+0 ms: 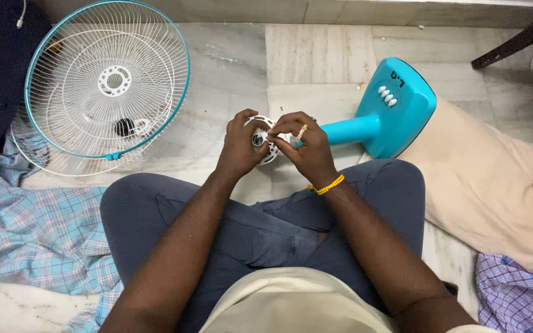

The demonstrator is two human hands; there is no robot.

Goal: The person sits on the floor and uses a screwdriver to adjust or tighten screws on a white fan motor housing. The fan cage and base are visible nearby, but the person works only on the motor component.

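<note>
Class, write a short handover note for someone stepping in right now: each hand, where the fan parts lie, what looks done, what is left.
Left hand: grips the white motor housing from its left side.
Right hand: fingers pinch at the housing's front, by the shaft.
Turquoise fan stand: lying on the floor, housing at its neck.
Wire guards: stacked on the floor to the left.
Done: guards are off.
Left: the housing remains on the stand.
</note>
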